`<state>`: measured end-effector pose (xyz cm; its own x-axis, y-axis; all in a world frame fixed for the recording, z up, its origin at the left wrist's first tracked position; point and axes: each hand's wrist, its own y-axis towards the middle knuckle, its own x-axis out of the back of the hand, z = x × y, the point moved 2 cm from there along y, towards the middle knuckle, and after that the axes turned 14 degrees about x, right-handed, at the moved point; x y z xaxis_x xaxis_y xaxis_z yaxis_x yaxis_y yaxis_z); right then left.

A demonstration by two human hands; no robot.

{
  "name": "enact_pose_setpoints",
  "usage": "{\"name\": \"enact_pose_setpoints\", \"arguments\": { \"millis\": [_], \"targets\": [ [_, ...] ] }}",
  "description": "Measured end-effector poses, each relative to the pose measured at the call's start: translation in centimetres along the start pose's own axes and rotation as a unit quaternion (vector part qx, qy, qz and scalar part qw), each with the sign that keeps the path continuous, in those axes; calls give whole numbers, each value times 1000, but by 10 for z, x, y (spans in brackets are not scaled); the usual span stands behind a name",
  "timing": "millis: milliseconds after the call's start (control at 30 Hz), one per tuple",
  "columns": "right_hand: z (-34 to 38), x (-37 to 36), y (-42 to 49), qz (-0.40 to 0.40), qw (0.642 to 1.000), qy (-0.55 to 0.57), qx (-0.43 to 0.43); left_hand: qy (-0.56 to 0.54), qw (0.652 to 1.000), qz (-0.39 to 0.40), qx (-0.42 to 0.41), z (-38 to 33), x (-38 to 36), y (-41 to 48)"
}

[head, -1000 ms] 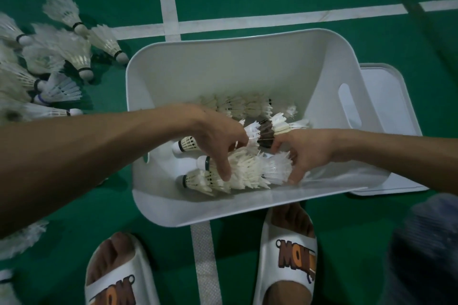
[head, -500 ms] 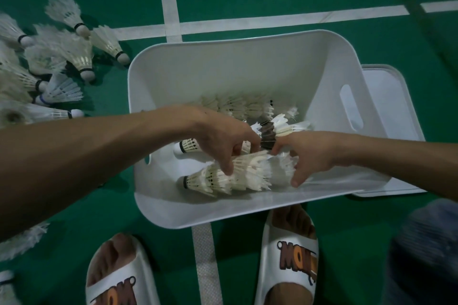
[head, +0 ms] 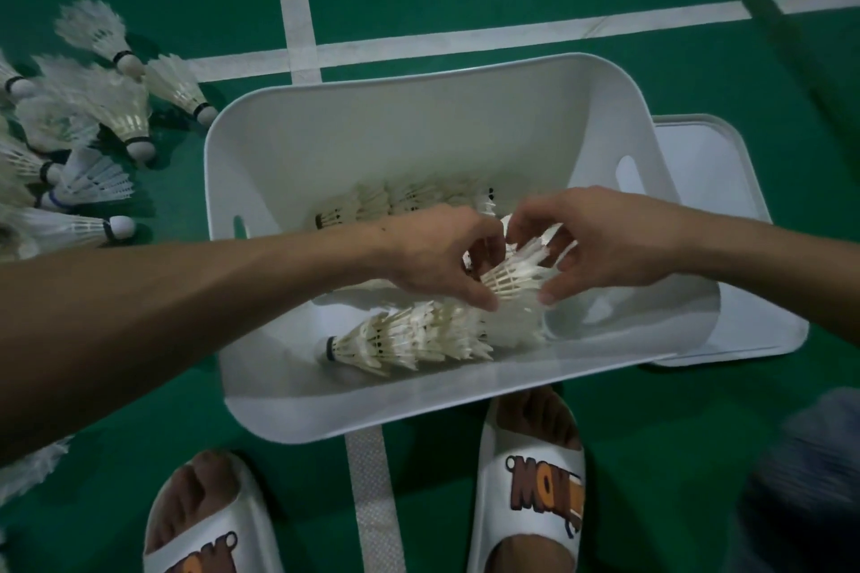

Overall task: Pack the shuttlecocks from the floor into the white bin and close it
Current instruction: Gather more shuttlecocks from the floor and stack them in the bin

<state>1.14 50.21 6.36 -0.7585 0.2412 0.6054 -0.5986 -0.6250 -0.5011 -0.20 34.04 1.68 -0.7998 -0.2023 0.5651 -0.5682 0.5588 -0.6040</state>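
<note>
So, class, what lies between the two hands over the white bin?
In the head view, a feathered shuttlecock lies between the left hand and the right hand, both holding it.

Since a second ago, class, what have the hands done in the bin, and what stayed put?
The left hand and right hand rose off the front nested row and now pinch a shuttlecock between them. That row, the back row, white bin, lid and floor shuttlecocks stayed put.

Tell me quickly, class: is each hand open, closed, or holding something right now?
Left hand: pinches a shuttlecock above the white bin.
Right hand: curled round the same shuttlecock's feathers.
</note>
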Motion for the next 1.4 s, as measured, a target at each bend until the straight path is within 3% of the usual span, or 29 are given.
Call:
{"name": "enact_pose_setpoints", "arguments": {
  "millis": [133, 333, 600, 1067, 1400],
  "targets": [
    [-7, 3, -5, 86, 984, -155, -28, 25, 999, 24, 10, -4, -5, 4],
    [-11, -4, -7, 178, 959, -213, -66, 184, 974, 128, 23, -15, -22, 17],
    [-11, -3, -5, 179, 952, -236, -69, 299, 947, 118, 16, -23, -34, 36],
    [-13, 13, -6, 82, 972, -175, -132, 210, 966, 145, 50, -19, -18, 22],
    [-21, -4, 0, 88, 964, -220, -120, 153, 973, 168, 45, -15, -15, 17]
  ]
}}
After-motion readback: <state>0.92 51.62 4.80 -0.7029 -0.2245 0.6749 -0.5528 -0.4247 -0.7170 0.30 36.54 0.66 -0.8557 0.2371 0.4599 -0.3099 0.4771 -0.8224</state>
